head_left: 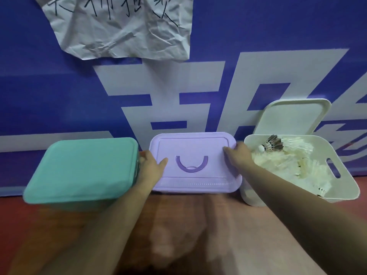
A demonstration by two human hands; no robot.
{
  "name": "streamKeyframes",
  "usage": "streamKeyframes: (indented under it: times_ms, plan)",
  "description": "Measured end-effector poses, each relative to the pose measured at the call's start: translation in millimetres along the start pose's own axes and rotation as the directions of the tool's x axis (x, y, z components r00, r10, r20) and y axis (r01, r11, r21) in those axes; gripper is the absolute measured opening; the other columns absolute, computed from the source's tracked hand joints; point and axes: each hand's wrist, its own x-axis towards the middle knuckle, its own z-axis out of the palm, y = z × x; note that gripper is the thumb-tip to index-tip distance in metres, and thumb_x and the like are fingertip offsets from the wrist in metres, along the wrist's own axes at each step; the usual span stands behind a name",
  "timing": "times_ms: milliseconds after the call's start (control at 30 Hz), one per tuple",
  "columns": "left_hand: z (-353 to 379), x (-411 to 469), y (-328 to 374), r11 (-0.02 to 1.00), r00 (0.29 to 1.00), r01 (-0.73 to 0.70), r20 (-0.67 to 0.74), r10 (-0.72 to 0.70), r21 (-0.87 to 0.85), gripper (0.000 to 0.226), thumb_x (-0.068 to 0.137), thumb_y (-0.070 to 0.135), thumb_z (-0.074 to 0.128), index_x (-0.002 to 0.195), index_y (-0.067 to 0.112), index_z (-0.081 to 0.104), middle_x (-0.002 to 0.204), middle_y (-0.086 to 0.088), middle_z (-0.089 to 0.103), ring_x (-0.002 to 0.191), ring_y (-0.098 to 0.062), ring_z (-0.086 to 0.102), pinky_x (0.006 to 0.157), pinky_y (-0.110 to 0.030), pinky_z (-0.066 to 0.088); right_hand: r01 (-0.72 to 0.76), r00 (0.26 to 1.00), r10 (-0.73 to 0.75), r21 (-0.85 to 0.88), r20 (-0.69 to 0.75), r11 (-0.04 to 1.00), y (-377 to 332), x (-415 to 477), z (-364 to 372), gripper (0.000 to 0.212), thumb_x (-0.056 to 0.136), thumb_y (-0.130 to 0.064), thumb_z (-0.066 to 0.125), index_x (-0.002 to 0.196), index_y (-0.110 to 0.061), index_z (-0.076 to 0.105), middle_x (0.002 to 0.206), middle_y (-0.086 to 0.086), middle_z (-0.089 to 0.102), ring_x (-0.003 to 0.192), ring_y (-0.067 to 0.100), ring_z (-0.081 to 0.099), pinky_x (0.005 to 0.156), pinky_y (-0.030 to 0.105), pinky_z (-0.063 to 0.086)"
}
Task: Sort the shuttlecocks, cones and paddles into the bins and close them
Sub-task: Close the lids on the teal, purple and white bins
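Matt plastic purple lid (195,153), feathered shuttlecocks (286,155), creased paper sheet (123,30).

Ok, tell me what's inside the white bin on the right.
The white bin holds a pile of white shuttlecocks, with one dark-feathered shuttlecock on top at the back. Anything beneath the pile is covered.

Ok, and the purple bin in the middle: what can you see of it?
The purple bin looks like smooth lilac plastic, rectangular with rounded corners. Its lid is on, level, with a darker curved handle lying flat in a recess. It stands between the green bin and white bin. The left hand and right hand grip the lid's side edges.
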Motion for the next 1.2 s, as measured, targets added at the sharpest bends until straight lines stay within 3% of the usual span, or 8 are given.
streamKeyframes:
  times_ms: [200, 333, 467, 633, 800, 967, 1100, 1200]
  plan:
    - [26, 13, 2, 0.996, 0.998, 0.057, 0.022, -0.058, 0.073, 0.073, 0.093, 0.042, 0.058, 0.145, 0.001, 0.026, 0.136, -0.030, 0.039, 0.128, -0.046, 0.035, 0.106, -0.047, 0.031, -0.020, 0.999, 0.031, -0.285, 0.032, 0.958, 7, 26, 26, 0.054, 0.097, -0.030, 0.023, 0.129, 0.007, 0.046, 0.128, 0.024, 0.053, 0.119, 0.040, 0.050, 0.097, 0.040, 0.038]
    - [38, 23, -2, 0.991, 0.998, 0.065, 0.003, -0.066, 0.116, 0.068, 0.093, 0.045, 0.056, 0.141, 0.002, 0.033, 0.129, -0.028, 0.040, 0.122, -0.045, 0.039, 0.103, -0.046, 0.034, -0.041, 0.999, 0.049, -0.324, 0.017, 0.945, 14, 43, 42, 0.041, 0.102, -0.024, 0.036, 0.129, 0.005, 0.042, 0.135, 0.026, 0.048, 0.125, 0.041, 0.045, 0.102, 0.043, 0.034]
    - [44, 29, -5, 0.992, 0.997, 0.077, -0.010, -0.076, 0.104, 0.067, 0.095, 0.044, 0.052, 0.145, 0.006, 0.029, 0.132, -0.026, 0.035, 0.125, -0.043, 0.035, 0.106, -0.045, 0.031, -0.019, 0.999, 0.036, -0.386, 0.038, 0.922, 19, 46, 49, 0.039, 0.103, -0.019, 0.030, 0.133, 0.005, 0.040, 0.136, 0.027, 0.042, 0.123, 0.043, 0.040, 0.104, 0.044, 0.031]
    - [51, 20, -12, 0.995, 0.998, 0.057, -0.010, -0.056, 0.081, 0.073, 0.097, 0.035, 0.052, 0.151, 0.002, 0.016, 0.139, -0.028, 0.030, 0.129, -0.045, 0.031, 0.110, -0.046, 0.025, 0.144, 0.988, -0.102, -0.479, 0.113, 0.866, 39, 38, 61, 0.048, 0.096, -0.011, 0.014, 0.128, 0.005, 0.047, 0.130, 0.026, 0.039, 0.115, 0.038, 0.042, 0.096, 0.043, 0.036]
    - [53, 16, -15, 0.996, 0.999, 0.049, 0.004, -0.050, 0.080, 0.071, 0.098, 0.033, 0.050, 0.151, 0.000, 0.016, 0.139, -0.028, 0.032, 0.124, -0.045, 0.039, 0.106, -0.046, 0.034, 0.139, 0.990, -0.129, -0.327, 0.054, 0.935, 44, 30, 62, 0.031, 0.100, -0.004, 0.028, 0.120, 0.010, 0.047, 0.126, 0.030, 0.039, 0.110, 0.044, 0.042, 0.095, 0.050, 0.038]
    - [50, 20, -17, 0.991, 0.997, 0.035, 0.071, -0.044, 0.129, 0.068, 0.100, 0.034, 0.043, 0.152, 0.005, 0.012, 0.146, -0.027, 0.027, 0.126, -0.043, 0.037, 0.106, -0.048, 0.035, 0.083, 0.996, -0.078, -0.213, 0.030, 0.973, 50, 25, 65, 0.029, 0.104, -0.020, 0.031, 0.122, 0.002, 0.037, 0.123, 0.027, 0.047, 0.104, 0.046, 0.053, 0.084, 0.045, 0.042]
    - [55, 7, -26, 0.962, 0.997, -0.029, 0.077, 0.008, 0.271, 0.045, 0.103, 0.022, 0.025, 0.146, 0.012, 0.031, 0.154, -0.030, 0.008, 0.123, -0.046, 0.035, 0.104, -0.046, 0.035, 0.078, 0.996, -0.067, -0.219, 0.060, 0.973, 53, 27, 65, 0.028, 0.104, -0.028, 0.030, 0.121, -0.006, 0.036, 0.121, 0.022, 0.053, 0.100, 0.043, 0.058, 0.083, 0.046, 0.046]
    - [50, 13, -22, 0.953, 0.998, -0.028, 0.068, 0.008, 0.302, 0.051, 0.100, 0.033, 0.040, 0.142, 0.007, 0.028, 0.141, -0.028, 0.031, 0.114, -0.044, 0.045, 0.095, -0.047, 0.041, 0.040, 0.998, -0.029, -0.227, 0.048, 0.973, 51, 32, 67, 0.031, 0.102, -0.029, 0.030, 0.123, -0.007, 0.037, 0.124, 0.023, 0.053, 0.103, 0.046, 0.057, 0.085, 0.047, 0.045]
